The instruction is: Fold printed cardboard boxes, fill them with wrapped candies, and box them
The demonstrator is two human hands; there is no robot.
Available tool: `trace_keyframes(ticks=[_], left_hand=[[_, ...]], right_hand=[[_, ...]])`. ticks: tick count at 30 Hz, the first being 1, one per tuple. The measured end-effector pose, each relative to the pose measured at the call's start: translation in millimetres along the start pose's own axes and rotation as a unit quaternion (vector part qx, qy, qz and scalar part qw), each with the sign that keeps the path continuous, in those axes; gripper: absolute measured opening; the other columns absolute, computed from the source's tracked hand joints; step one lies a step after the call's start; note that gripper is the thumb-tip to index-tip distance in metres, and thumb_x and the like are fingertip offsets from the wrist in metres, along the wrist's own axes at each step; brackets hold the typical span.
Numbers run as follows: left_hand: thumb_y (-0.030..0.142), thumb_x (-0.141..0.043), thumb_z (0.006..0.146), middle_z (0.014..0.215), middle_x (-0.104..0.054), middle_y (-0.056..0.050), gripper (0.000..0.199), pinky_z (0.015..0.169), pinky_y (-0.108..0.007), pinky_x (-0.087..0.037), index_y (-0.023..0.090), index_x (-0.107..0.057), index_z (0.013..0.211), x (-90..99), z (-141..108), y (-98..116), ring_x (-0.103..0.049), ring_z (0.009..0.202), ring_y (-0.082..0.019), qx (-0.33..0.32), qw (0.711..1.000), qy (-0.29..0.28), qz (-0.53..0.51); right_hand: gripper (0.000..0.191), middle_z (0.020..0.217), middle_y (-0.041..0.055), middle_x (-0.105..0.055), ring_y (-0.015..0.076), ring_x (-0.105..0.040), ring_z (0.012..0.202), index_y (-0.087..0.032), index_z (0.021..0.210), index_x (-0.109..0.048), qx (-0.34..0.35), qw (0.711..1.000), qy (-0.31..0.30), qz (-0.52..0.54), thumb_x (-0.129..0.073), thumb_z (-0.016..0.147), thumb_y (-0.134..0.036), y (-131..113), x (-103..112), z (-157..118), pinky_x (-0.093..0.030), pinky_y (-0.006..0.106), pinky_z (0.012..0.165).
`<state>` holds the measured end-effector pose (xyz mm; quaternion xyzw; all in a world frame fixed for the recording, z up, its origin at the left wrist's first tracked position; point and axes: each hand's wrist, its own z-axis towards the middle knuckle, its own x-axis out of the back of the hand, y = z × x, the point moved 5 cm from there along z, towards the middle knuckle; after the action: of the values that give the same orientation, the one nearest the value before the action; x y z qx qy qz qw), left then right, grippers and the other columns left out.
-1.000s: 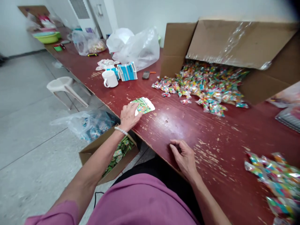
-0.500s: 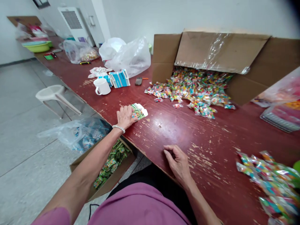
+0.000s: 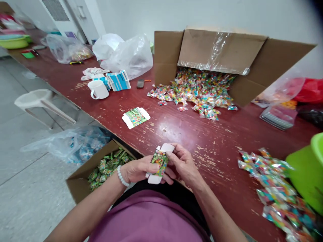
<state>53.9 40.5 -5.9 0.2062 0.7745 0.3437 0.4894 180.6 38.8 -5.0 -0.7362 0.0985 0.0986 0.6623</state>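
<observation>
Close to my body, over the table's front edge, a small printed candy box [image 3: 159, 163] with white end flaps sticking out is between my hands. My left hand [image 3: 141, 169], with a beaded bracelet at its wrist, grips the box's lower left side, thumb on the printed face. My right hand [image 3: 182, 161] has its fingers closed on the upper right, by the top flap. Farther forward on the red table [image 3: 121, 117] lies a flat green-and-white carton [image 3: 136, 117].
A big cardboard box [image 3: 222, 50] spills wrapped candies [image 3: 196, 89] onto the table. More candy packets [image 3: 275, 188] lie at right beside a green tub [image 3: 308, 171]. A white mug [image 3: 99, 89] stands at left. Below the edge, an open carton [image 3: 78, 181] holds green packets.
My left hand has drawn back from the flat cartons with one, leaving another on the table. My right hand has come up to hold it too. The view has turned right.
</observation>
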Motion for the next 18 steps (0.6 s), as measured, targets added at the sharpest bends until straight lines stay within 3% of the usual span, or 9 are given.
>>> trace_keyframes(ticks=[2, 4, 7, 9, 13, 18], left_hand=[[0.046, -0.083, 0.067, 0.096, -0.073, -0.015, 0.051, 0.082, -0.037, -0.053, 0.011, -0.071, 0.101, -3.3, 2, -2, -0.072, 0.086, -0.028, -0.009, 1.000, -0.022, -0.011], [0.045, -0.086, 0.064, 0.090, -0.075, -0.014, 0.049, 0.078, -0.036, -0.054, 0.011, -0.073, 0.096, -1.6, 3, -2, -0.072, 0.079, -0.027, -0.029, 1.000, -0.003, 0.003], [0.047, -0.091, 0.055, 0.086, -0.076, -0.012, 0.056, 0.072, -0.033, -0.056, 0.012, -0.074, 0.095, 0.7, 4, -2, -0.073, 0.075, -0.026, -0.058, 0.998, 0.030, 0.012], [0.047, -0.092, 0.054, 0.082, -0.076, -0.011, 0.055, 0.068, -0.031, -0.056, 0.013, -0.073, 0.093, 1.6, 4, -1, -0.073, 0.072, -0.025, -0.063, 0.996, 0.057, 0.014], [0.042, -0.089, 0.061, 0.071, -0.074, -0.008, 0.047, 0.059, -0.028, -0.056, 0.012, -0.070, 0.092, 1.7, 1, 2, -0.072, 0.060, -0.022, -0.064, 0.991, 0.116, 0.022], [0.039, -0.084, 0.070, 0.064, -0.070, -0.005, 0.036, 0.053, -0.029, -0.055, 0.011, -0.069, 0.087, 4.3, 1, 4, -0.065, 0.051, -0.017, -0.076, 0.975, 0.198, 0.058]], right_hand=[[0.024, 0.082, -0.0009, -0.065, 0.0118, -0.060, 0.068, -0.024, 0.105, -0.064, -0.028, 0.998, -0.056, 0.018, -0.069, 0.087, -0.039, -3, -5, -5, -0.050, 0.022, 0.061], [0.033, 0.084, -0.0016, -0.064, 0.0102, -0.058, 0.061, -0.027, 0.117, -0.060, -0.053, 0.993, -0.091, 0.043, -0.068, 0.088, -0.040, -5, -9, -10, -0.048, 0.021, 0.054], [0.053, 0.092, -0.0017, -0.064, 0.0072, -0.053, 0.052, -0.032, 0.134, -0.048, -0.056, 0.992, -0.103, 0.048, -0.071, 0.086, -0.038, -5, -10, -12, -0.044, 0.019, 0.044], [0.060, 0.099, -0.0002, -0.064, 0.0078, -0.056, 0.056, -0.032, 0.137, -0.045, -0.041, 0.993, -0.099, 0.043, -0.073, 0.085, -0.037, -5, -10, -13, -0.047, 0.019, 0.046], [0.057, 0.106, 0.0022, -0.066, 0.0072, -0.057, 0.056, -0.031, 0.134, -0.050, -0.033, 0.993, -0.096, 0.056, -0.075, 0.084, -0.038, -3, -13, -15, -0.050, 0.019, 0.047], [0.035, 0.071, -0.0019, -0.064, 0.0097, -0.052, 0.045, -0.022, 0.110, -0.066, -0.052, 0.993, -0.074, 0.072, -0.072, 0.084, -0.045, 3, -15, -17, -0.049, 0.024, 0.043]])
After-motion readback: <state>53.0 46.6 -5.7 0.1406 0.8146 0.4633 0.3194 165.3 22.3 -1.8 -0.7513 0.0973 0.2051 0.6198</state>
